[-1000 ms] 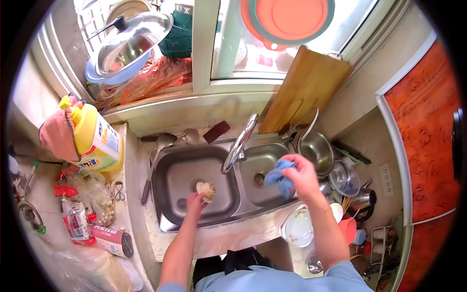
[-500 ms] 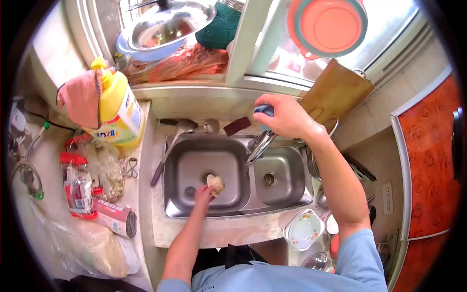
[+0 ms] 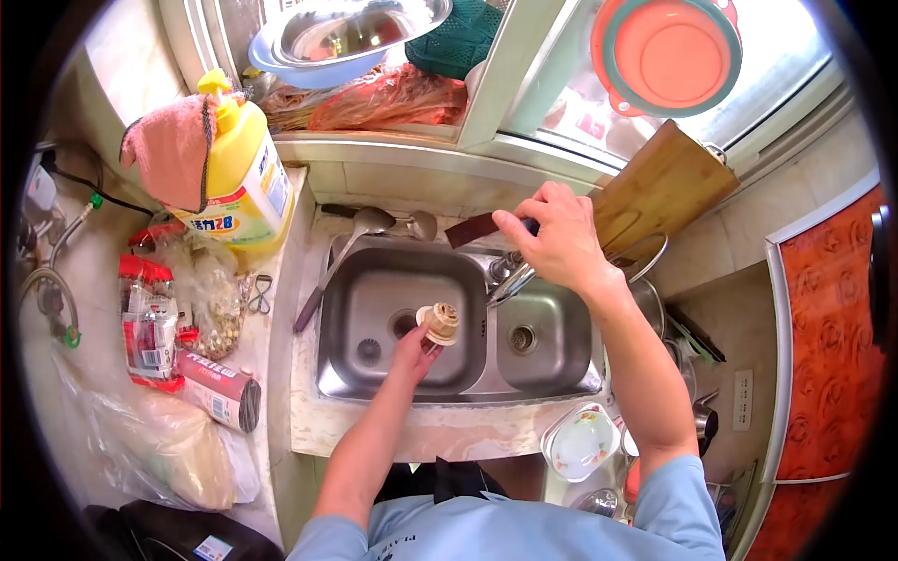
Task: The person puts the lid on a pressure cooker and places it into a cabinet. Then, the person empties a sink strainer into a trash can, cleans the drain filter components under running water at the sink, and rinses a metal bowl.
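Observation:
My left hand (image 3: 418,352) holds a round, cream-coloured sink strainer (image 3: 438,323), stepped in shape with a wide rim, above the large basin (image 3: 402,266). My right hand (image 3: 557,234) is raised behind the small basin (image 3: 547,323), with thumb and fingers apart. A dark blue thing (image 3: 531,226) shows just beyond the thumb; its kind is hidden, and contact is unclear. Beside the thumb lies a dark red-brown rectangular pad (image 3: 470,231). Below this hand is the metal faucet (image 3: 511,284).
A ladle (image 3: 372,222) rests along the sink's left edge. At left stand a yellow detergent jug (image 3: 238,168) with a pink cloth (image 3: 173,150), and several bagged goods. A wooden cutting board (image 3: 664,187) leans at back right. Floral bowls (image 3: 582,444) sit at front right.
The view has shifted slightly. My left hand has turned the strainer and raised it a little. My right hand's fingers have spread from around the dark blue thing, which is lower now.

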The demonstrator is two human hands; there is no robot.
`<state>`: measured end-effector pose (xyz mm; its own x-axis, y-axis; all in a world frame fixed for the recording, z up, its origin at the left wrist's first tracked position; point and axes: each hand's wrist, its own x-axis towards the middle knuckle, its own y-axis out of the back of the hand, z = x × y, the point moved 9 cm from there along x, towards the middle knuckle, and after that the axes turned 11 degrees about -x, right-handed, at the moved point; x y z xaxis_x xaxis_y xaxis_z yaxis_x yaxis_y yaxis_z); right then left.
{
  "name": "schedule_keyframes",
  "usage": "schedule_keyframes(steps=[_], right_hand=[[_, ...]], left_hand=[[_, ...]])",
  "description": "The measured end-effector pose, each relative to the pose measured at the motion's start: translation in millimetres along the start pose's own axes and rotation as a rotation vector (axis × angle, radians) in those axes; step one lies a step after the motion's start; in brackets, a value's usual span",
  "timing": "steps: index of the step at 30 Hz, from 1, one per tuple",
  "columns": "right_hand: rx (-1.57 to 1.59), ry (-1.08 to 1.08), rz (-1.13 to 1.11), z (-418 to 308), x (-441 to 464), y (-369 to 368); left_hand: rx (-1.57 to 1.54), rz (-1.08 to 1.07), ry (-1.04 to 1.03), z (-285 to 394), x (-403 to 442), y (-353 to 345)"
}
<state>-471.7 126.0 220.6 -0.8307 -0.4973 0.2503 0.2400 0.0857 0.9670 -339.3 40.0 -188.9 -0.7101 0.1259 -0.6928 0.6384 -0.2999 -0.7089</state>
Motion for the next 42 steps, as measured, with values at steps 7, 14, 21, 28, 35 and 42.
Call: schedule_keyframes(steps=[7,14,21,28,35,42], right_hand=[[0.233,-0.020,0.284,12,-10,21],[0.578,0.176,0.355,-80,-86,37],[1.082,-0.031,-0.083,-167,-25,-37],[1.618,-0.413,-0.595,-231,154,0],[1.512,-0.252,-0.675,-252,190,9],[1.534,-0.281,-0.661,-251,187,-3]], left_hand=[[-0.020,-0.028,0.023,-11,5,-9],[0.131,-0.038,-0.037,-9,5,-13],[0.227,-0.025,-0.125,4,11,5],[0.207,0.092,-0.070,5,-1,29],[0.180,0.107,-0.095,17,-7,38],[0.163,0.103,-0.114,24,-13,34]])
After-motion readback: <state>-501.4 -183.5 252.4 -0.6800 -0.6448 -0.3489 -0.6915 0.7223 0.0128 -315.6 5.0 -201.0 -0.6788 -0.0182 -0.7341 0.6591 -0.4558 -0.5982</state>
